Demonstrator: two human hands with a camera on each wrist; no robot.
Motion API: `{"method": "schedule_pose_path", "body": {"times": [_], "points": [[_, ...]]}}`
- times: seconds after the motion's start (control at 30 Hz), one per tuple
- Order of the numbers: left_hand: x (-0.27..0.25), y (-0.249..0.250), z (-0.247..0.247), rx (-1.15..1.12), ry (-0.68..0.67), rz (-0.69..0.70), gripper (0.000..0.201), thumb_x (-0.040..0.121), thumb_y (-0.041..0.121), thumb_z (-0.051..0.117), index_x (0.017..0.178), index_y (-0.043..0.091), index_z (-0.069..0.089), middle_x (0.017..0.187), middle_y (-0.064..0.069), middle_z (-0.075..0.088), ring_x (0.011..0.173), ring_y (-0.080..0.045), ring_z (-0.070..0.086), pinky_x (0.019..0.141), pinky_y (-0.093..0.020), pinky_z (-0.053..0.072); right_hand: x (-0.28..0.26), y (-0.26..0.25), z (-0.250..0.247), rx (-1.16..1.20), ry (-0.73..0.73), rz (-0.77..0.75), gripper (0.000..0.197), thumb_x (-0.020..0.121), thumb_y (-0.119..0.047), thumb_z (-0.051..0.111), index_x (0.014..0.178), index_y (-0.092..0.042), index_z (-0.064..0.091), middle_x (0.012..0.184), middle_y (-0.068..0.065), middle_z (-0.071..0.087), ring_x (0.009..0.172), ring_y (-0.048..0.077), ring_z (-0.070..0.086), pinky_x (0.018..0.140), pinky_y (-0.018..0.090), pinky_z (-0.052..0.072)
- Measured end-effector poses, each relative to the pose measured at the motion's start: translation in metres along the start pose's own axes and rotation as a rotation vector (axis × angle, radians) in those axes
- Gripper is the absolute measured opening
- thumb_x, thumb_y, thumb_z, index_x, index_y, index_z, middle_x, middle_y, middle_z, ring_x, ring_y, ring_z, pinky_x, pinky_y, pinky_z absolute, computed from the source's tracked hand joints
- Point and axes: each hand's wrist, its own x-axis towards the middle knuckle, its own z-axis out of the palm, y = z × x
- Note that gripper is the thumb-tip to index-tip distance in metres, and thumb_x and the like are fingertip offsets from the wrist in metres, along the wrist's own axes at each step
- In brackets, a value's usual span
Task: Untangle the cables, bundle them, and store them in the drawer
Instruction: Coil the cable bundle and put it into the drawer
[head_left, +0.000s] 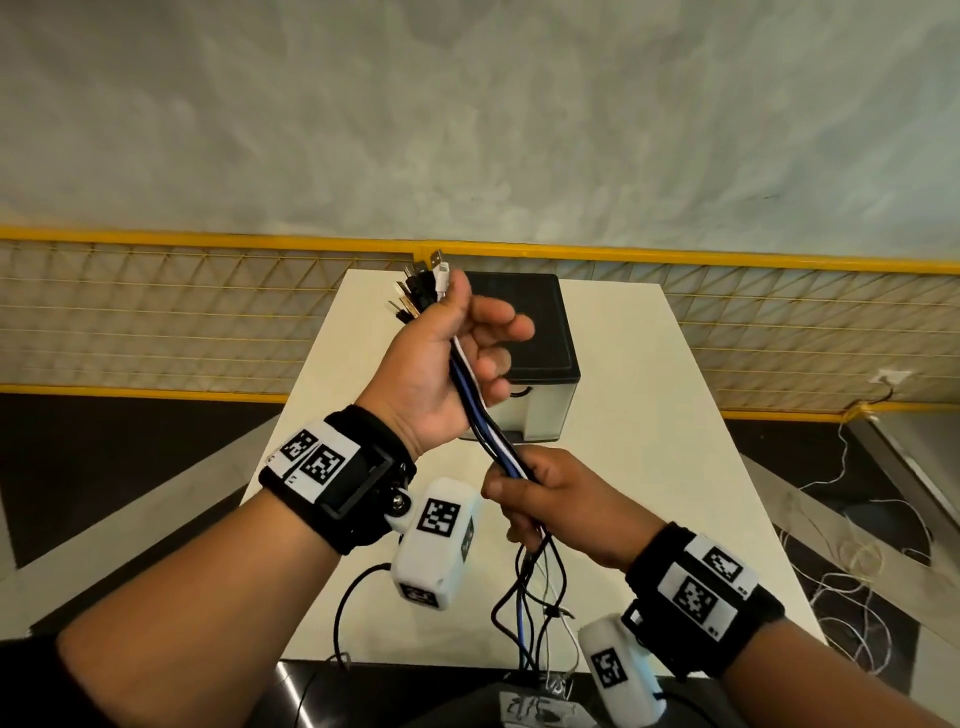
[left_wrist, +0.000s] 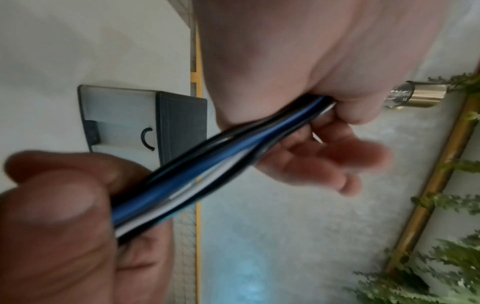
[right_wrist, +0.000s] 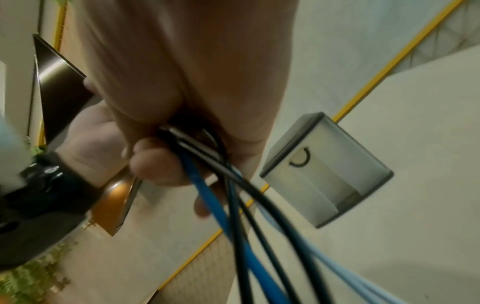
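Note:
A bundle of black, blue and white cables (head_left: 483, 410) is stretched between my two hands above the table. My left hand (head_left: 467, 332) pinches it just below the fanned plug ends (head_left: 423, 283), with the other fingers loosely spread. Lower down, my right hand (head_left: 524, 493) grips it in a fist. The loose tails (head_left: 535, 613) hang down past the table's near edge. In the left wrist view the cables (left_wrist: 202, 170) run from my left hand (left_wrist: 330, 115) to my right thumb (left_wrist: 57, 216). The drawer box (head_left: 540, 332), black-topped with a translucent front, stands shut behind the hands.
The white table (head_left: 649, 415) is narrow, with dark floor on both sides. A yellow mesh fence (head_left: 156, 312) runs behind it. Thin white wires (head_left: 841, 571) lie on the floor at the right. The drawer front (right_wrist: 327, 170) bears a black ring handle.

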Motion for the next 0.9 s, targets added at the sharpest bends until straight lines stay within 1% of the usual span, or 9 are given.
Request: {"method": "schedule_pose_path", "body": {"times": [0.07,0.17,0.23,0.37,0.5,0.63,0.73,0.8,0.9], "points": [[0.000,0.003,-0.003,-0.056,-0.016,-0.013,0.056,0.099,0.053,0.037,0.066,0.017,0.064,0.068,-0.002,0.066,0.035,-0.003,0.039,0.039,-0.016,0.032,0.000,0.005,-0.003,0.040,-0.036,0.044,0.009,0.092,-0.017,0.062,0.086,-0.011,0.060,0.053,-0.002,0.051,0.045,0.018,0.049,0.072,0.046,0.052],[0.003,0.009,-0.006,-0.100,-0.061,-0.030,0.055,0.098,0.055,0.036,0.062,0.018,0.055,0.057,0.003,0.054,0.031,-0.002,0.032,0.039,-0.016,0.022,0.001,0.012,-0.002,0.076,-0.036,0.067,0.010,0.089,-0.020,0.062,0.085,-0.011,0.061,0.052,-0.001,0.047,0.044,0.017,0.042,0.062,0.036,0.049],[0.001,0.010,-0.008,-0.084,-0.101,-0.061,0.057,0.098,0.056,0.035,0.059,0.018,0.052,0.051,0.003,0.048,0.030,-0.002,0.031,0.039,-0.016,0.021,0.003,0.015,-0.001,0.075,-0.041,0.088,0.009,0.091,-0.017,0.062,0.083,-0.012,0.061,0.053,-0.002,0.044,0.045,0.015,0.039,0.056,0.030,0.044],[-0.007,0.006,-0.010,0.000,-0.179,-0.156,0.056,0.092,0.056,0.039,0.053,0.016,0.048,0.043,0.003,0.040,0.028,-0.002,0.029,0.038,-0.015,0.021,0.006,0.018,-0.006,0.039,-0.053,0.112,0.010,0.093,-0.011,0.063,0.083,-0.009,0.061,0.054,-0.005,0.044,0.045,0.013,0.039,0.053,0.028,0.040],[-0.011,0.007,-0.011,0.037,-0.204,-0.186,0.058,0.090,0.058,0.040,0.050,0.016,0.046,0.040,0.003,0.039,0.027,-0.004,0.027,0.040,-0.017,0.020,0.007,0.021,-0.009,-0.012,-0.047,0.110,0.013,0.090,-0.017,0.066,0.086,-0.006,0.063,0.055,-0.002,0.046,0.045,0.014,0.042,0.056,0.031,0.041],[-0.015,0.008,-0.014,0.057,-0.206,-0.225,0.058,0.093,0.054,0.040,0.049,0.016,0.046,0.039,0.003,0.039,0.027,-0.004,0.028,0.039,-0.018,0.021,0.007,0.025,-0.009,-0.047,-0.035,0.154,0.028,0.087,-0.025,0.067,0.088,0.002,0.062,0.053,-0.001,0.047,0.044,0.015,0.043,0.060,0.034,0.041],[-0.017,0.009,-0.020,0.099,-0.203,-0.312,0.056,0.096,0.048,0.041,0.051,0.016,0.047,0.040,0.003,0.039,0.027,-0.003,0.028,0.037,-0.015,0.023,0.007,0.026,-0.008,-0.091,-0.021,0.185,0.024,0.090,-0.022,0.067,0.085,0.001,0.063,0.052,-0.003,0.045,0.046,0.014,0.041,0.052,0.025,0.041],[-0.018,0.008,-0.023,0.132,-0.197,-0.382,0.054,0.095,0.047,0.043,0.051,0.016,0.047,0.040,0.004,0.038,0.027,-0.002,0.027,0.036,-0.014,0.024,0.008,0.026,-0.007,-0.139,-0.008,0.180,0.028,0.090,-0.022,0.067,0.086,0.005,0.062,0.052,-0.005,0.045,0.045,0.012,0.042,0.047,0.020,0.039],[-0.021,0.005,-0.025,0.153,-0.205,-0.445,0.053,0.094,0.047,0.044,0.052,0.016,0.045,0.040,0.004,0.038,0.027,-0.001,0.027,0.035,-0.013,0.023,0.011,0.028,-0.008,-0.186,0.006,0.165,0.031,0.090,-0.022,0.068,0.086,0.007,0.059,0.049,-0.008,0.044,0.044,0.010,0.042,0.046,0.020,0.039]]}}
